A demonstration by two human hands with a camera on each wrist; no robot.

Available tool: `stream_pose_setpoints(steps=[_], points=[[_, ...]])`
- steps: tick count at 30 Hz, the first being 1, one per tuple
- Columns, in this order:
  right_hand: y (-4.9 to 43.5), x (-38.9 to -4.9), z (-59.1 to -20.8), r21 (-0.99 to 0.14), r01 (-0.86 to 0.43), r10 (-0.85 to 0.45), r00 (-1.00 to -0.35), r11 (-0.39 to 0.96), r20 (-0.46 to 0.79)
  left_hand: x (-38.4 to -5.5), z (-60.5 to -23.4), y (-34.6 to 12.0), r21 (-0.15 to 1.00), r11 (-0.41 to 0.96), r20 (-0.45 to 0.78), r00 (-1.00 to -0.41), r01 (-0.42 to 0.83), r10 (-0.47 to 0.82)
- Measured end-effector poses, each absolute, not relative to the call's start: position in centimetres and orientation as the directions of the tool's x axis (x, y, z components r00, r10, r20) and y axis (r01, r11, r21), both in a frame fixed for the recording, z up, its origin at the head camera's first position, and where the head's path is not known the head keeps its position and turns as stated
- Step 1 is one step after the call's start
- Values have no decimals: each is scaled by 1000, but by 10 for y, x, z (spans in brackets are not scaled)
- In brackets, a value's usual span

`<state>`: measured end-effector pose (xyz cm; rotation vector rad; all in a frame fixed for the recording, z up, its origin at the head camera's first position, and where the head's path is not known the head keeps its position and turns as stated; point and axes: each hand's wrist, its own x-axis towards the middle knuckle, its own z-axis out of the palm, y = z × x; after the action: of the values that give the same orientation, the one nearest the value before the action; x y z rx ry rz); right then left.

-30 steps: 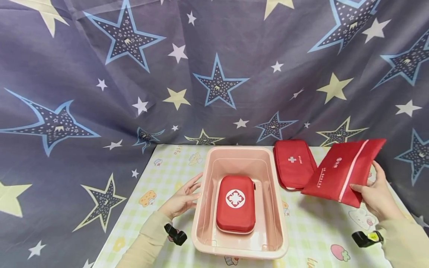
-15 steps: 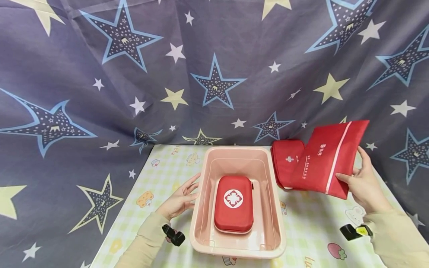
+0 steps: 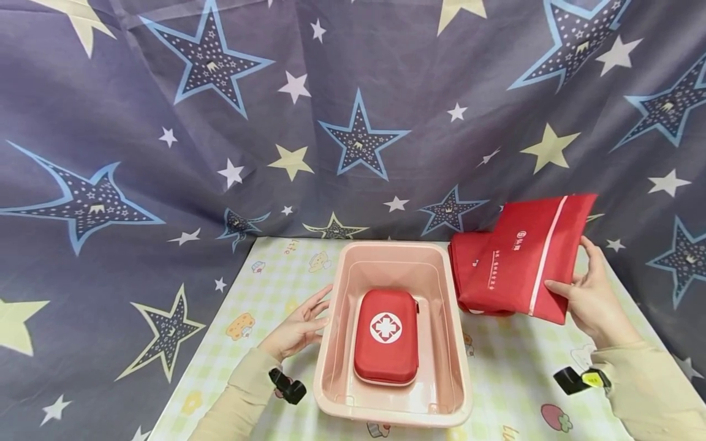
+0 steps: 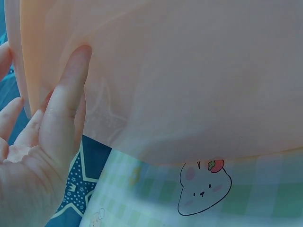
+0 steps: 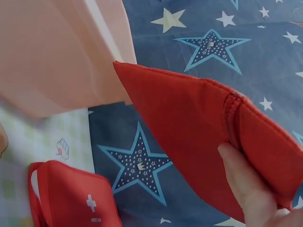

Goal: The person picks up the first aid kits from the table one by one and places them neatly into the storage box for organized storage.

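My right hand (image 3: 598, 300) pinches a flat red zip pouch (image 3: 529, 254) by its right end, thumb on the front face below a white stripe. The pouch is tilted in the air and overlaps a red first aid bag (image 3: 466, 269) lying on the table, whose small white cross is partly hidden. In the right wrist view that bag (image 5: 78, 196) lies below the raised pouch (image 5: 175, 109). On the left, my left hand (image 3: 298, 327) has its fingers extended against the outer wall of a pink plastic bin (image 3: 344, 398). A red hard-shell first aid case (image 3: 386, 361) lies inside the bin.
A green-checked tablecloth (image 3: 212, 367) with cartoon prints covers the table. Behind it hangs a dark star-patterned curtain (image 3: 265, 73), close to the table's back edge. Black wrist cameras are strapped to both sleeves.
My right hand has carried the pouch left and upward, so it now covers more of the red bag behind it. The left hand and the bin have stayed put.
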<state>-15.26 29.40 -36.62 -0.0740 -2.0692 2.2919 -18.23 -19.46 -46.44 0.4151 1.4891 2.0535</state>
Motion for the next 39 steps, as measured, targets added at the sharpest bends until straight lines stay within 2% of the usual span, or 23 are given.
stream_pose_setpoints(steps=[11,18,28,39], points=[[284,-152,-359,-950,-42,-34,-998,-308,55,-181,-467,-195,943,-224,-62,-789,-247,611],[275,-153,-355,-897,-41,-115,-988,-439,101,-183,-472,-198,948,-247,11,-754,-201,656],[257,-156,-348,-878,-17,-185,-975,-479,120,-182,-469,-197,945,-222,-54,-786,-238,615],[236,-158,-340,-865,-11,-224,-964,-502,143,-182,-466,-195,941,-233,-54,-790,-244,611]])
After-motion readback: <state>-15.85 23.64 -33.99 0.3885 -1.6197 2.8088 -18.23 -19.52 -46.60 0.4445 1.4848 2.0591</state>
